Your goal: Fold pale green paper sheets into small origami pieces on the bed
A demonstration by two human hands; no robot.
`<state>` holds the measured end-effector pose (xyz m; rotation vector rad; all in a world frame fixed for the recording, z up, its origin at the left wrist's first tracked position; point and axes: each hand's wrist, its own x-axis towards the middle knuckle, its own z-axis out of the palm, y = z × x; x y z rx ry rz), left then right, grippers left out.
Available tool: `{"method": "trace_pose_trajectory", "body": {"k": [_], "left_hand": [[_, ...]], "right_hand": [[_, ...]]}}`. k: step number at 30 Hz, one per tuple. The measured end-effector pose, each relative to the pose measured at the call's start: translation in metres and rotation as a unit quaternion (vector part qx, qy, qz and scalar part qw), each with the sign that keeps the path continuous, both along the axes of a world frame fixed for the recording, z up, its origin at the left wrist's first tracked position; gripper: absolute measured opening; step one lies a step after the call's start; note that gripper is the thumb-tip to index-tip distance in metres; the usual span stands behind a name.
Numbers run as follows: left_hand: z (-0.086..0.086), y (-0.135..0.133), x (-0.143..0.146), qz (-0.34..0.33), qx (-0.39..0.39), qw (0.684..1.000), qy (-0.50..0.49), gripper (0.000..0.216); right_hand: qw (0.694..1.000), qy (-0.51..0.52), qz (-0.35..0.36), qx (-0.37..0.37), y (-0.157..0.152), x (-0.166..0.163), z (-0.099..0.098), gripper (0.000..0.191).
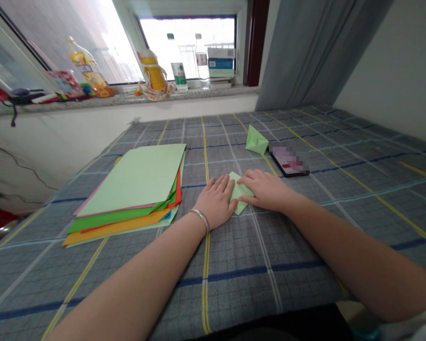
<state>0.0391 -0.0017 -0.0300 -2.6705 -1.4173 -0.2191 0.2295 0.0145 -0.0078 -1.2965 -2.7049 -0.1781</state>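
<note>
A small piece of folded light-green paper point(240, 192) lies on the checked cloth between my two hands. My left hand point(216, 201), with a silver bangle at its wrist, rests flat with its fingers stretched out. Its fingertips and thumb touch the paper's left edge. From the right, my right hand point(264, 188) has its thumb and forefinger on the paper, with its other fingers bent. Farther back stands a folded light-green paper shape point(256, 140) with pointed corners.
To the left lies a stack of coloured paper sheets point(135, 180), light green on top. A phone point(288, 161) rests behind my right hand. Along the windowsill point(120, 100) stand bottles, a yellow cup point(154, 76) and boxes point(220, 64). A grey curtain point(305, 52) hangs at the back right.
</note>
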Motion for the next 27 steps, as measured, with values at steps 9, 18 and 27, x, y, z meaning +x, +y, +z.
{"method": "trace_pose_trajectory", "body": {"k": [9, 18, 27], "left_hand": [[0.002, 0.003, 0.001, -0.01, -0.018, 1.0, -0.013, 0.051], [0.002, 0.003, 0.0, -0.002, -0.035, 0.999, -0.017, 0.051], [-0.003, 0.02, 0.004, 0.027, -0.026, 0.999, -0.031, 0.053]], "right_hand": [[0.998, 0.038, 0.024, -0.034, 0.014, -0.01, -0.029, 0.051], [0.997, 0.03, -0.025, -0.062, 0.023, -0.021, -0.022, 0.054], [0.994, 0.03, -0.069, -0.073, 0.026, -0.021, -0.028, 0.06]]}}
